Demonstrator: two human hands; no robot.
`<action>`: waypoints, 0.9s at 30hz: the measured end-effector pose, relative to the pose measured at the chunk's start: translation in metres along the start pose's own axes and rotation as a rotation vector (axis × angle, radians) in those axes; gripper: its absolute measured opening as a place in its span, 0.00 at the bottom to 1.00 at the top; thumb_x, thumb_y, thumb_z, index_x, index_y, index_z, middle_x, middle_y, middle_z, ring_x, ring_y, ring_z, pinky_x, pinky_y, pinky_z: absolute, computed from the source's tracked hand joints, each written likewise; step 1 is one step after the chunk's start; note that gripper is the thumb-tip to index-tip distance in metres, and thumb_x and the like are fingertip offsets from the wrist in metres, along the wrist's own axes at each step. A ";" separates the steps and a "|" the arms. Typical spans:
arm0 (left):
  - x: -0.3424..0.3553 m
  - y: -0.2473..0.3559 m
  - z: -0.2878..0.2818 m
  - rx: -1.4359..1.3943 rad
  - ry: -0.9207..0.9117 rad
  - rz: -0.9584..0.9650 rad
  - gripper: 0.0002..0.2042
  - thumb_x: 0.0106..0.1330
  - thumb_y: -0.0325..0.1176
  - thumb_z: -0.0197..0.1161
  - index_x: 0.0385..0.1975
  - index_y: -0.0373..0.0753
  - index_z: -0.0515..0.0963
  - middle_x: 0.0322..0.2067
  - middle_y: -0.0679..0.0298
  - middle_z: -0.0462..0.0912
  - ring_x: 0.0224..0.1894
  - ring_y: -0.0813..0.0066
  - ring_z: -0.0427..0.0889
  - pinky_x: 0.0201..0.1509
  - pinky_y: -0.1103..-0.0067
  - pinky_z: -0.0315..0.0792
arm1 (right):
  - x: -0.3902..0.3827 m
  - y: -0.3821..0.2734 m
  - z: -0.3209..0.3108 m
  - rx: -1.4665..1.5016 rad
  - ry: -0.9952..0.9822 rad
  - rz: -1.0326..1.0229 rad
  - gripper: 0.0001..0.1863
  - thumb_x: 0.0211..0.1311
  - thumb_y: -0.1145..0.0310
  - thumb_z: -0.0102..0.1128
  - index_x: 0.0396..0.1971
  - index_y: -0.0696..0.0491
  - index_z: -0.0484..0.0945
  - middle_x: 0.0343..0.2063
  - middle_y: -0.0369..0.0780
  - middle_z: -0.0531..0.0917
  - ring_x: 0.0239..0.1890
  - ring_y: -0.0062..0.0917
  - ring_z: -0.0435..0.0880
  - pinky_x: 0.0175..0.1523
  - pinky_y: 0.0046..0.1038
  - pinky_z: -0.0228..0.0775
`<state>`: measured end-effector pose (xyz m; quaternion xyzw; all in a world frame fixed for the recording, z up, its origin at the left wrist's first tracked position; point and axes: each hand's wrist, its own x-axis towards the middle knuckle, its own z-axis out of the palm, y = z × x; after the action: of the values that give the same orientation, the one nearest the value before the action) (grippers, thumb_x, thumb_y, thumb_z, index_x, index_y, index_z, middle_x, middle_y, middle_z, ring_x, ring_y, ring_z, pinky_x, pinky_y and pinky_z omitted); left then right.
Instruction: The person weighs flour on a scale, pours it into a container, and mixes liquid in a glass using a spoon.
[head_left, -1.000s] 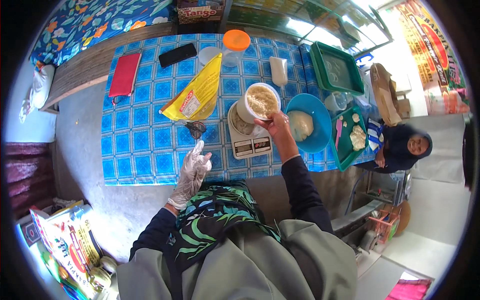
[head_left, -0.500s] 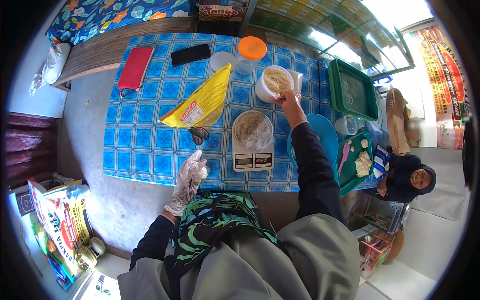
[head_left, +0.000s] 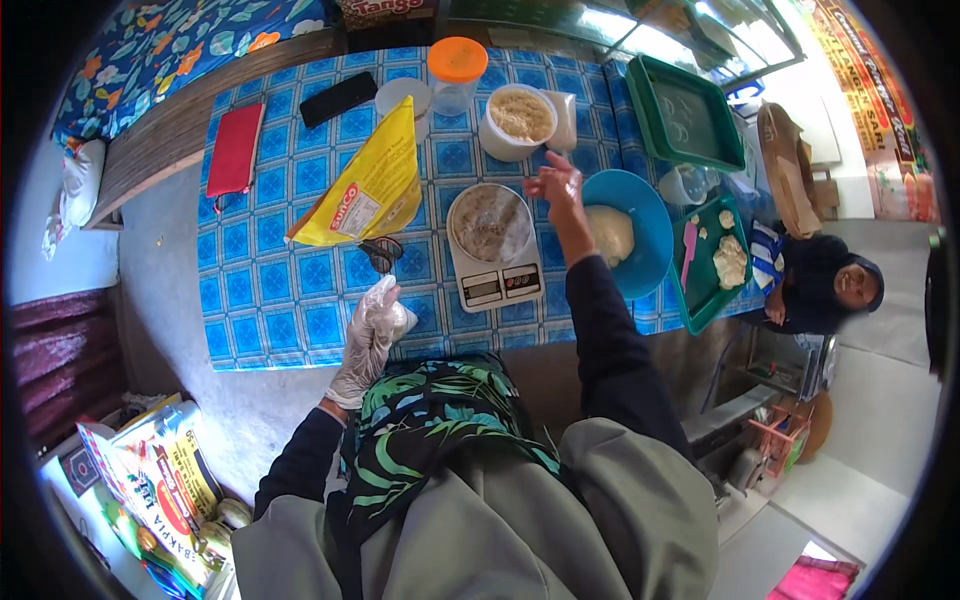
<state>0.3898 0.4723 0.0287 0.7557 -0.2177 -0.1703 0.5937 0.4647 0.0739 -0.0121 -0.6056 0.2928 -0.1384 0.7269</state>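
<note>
My right hand (head_left: 563, 198) is bare and empty, its fingers spread toward the left between the white tub (head_left: 512, 150) and the kitchen scale (head_left: 485, 285). Pale brown crumbly filling (head_left: 522, 112) fills the tub. On the scale rests a round clear dish (head_left: 491, 224) with greyish contents. Beneath my right wrist is a blue bowl (head_left: 655, 240) holding a smooth pale dough ball (head_left: 608, 233). My left hand (head_left: 370, 338), in a clear plastic glove, hovers at the table's front edge with its fingers curled together; what they hold, if anything, is hidden. Scissors (head_left: 380, 254) lie just beyond it.
A yellow pouch (head_left: 365, 195) stands left of the scale. Behind it are an orange-lidded jar (head_left: 457, 75), a phone (head_left: 338, 99) and a red notebook (head_left: 236, 150). Green trays (head_left: 690, 115) stand right, one with dough pieces (head_left: 730, 262). Another person (head_left: 815, 280) sits beyond.
My right hand has left the tub's rim and come nearer, its fingers now spread. The view has shifted, uncovering the dough in the blue bowl. My left hand stays curled near the table edge.
</note>
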 end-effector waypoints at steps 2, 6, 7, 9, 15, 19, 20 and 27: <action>-0.004 0.001 -0.004 0.030 -0.017 0.016 0.28 0.68 0.50 0.58 0.62 0.39 0.70 0.62 0.54 0.68 0.65 0.60 0.67 0.66 0.72 0.62 | -0.052 0.003 0.006 -0.339 -0.048 -0.121 0.22 0.54 0.81 0.47 0.51 0.61 0.77 0.27 0.38 0.80 0.25 0.27 0.83 0.28 0.29 0.76; -0.002 0.012 -0.004 0.210 -0.052 0.133 0.38 0.55 0.46 0.72 0.65 0.41 0.64 0.63 0.52 0.66 0.65 0.55 0.67 0.66 0.68 0.63 | -0.160 0.072 -0.022 -0.953 0.050 -0.347 0.13 0.56 0.75 0.56 0.40 0.49 0.83 0.28 0.46 0.85 0.29 0.40 0.85 0.33 0.39 0.75; -0.002 0.009 -0.005 0.251 -0.070 0.144 0.42 0.51 0.44 0.75 0.66 0.41 0.62 0.63 0.52 0.65 0.65 0.54 0.66 0.66 0.67 0.64 | -0.178 0.079 -0.023 -0.955 0.053 -0.345 0.13 0.56 0.75 0.56 0.40 0.49 0.83 0.28 0.46 0.85 0.29 0.40 0.85 0.33 0.39 0.75; -0.001 0.009 -0.005 0.245 -0.082 0.153 0.42 0.50 0.41 0.76 0.66 0.42 0.61 0.63 0.51 0.66 0.65 0.52 0.66 0.66 0.66 0.64 | -0.204 0.086 -0.021 -1.157 0.064 -0.385 0.16 0.56 0.76 0.53 0.45 0.52 0.82 0.25 0.44 0.84 0.28 0.36 0.85 0.31 0.37 0.73; -0.005 0.005 -0.006 0.294 -0.076 0.230 0.42 0.50 0.37 0.76 0.66 0.42 0.61 0.62 0.51 0.67 0.63 0.52 0.68 0.66 0.66 0.64 | -0.216 0.086 0.001 -1.429 0.032 -0.303 0.18 0.50 0.75 0.55 0.42 0.46 0.82 0.30 0.45 0.84 0.29 0.46 0.83 0.33 0.42 0.74; -0.006 -0.004 -0.006 0.310 -0.074 0.281 0.42 0.49 0.37 0.76 0.65 0.41 0.61 0.61 0.51 0.67 0.62 0.53 0.68 0.65 0.66 0.65 | -0.203 0.081 0.004 -1.495 -0.046 -0.220 0.15 0.49 0.73 0.56 0.39 0.49 0.80 0.32 0.47 0.83 0.31 0.47 0.82 0.36 0.42 0.74; -0.007 -0.004 -0.007 0.310 -0.072 0.263 0.42 0.49 0.36 0.76 0.66 0.40 0.61 0.61 0.51 0.67 0.62 0.53 0.68 0.65 0.66 0.65 | -0.202 0.074 0.003 -1.373 -0.003 -0.217 0.14 0.48 0.73 0.55 0.38 0.51 0.80 0.34 0.48 0.82 0.33 0.46 0.82 0.39 0.43 0.73; -0.008 -0.001 0.000 0.220 -0.053 0.213 0.46 0.46 0.30 0.78 0.66 0.37 0.58 0.59 0.52 0.70 0.60 0.60 0.71 0.63 0.71 0.66 | -0.200 0.112 -0.014 -1.232 0.465 -0.484 0.12 0.46 0.73 0.58 0.34 0.50 0.81 0.37 0.47 0.80 0.37 0.43 0.79 0.43 0.39 0.72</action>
<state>0.3835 0.4766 0.0280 0.7841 -0.3295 -0.1016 0.5161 0.2814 0.1995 -0.0696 -0.9101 0.3226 -0.2312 0.1188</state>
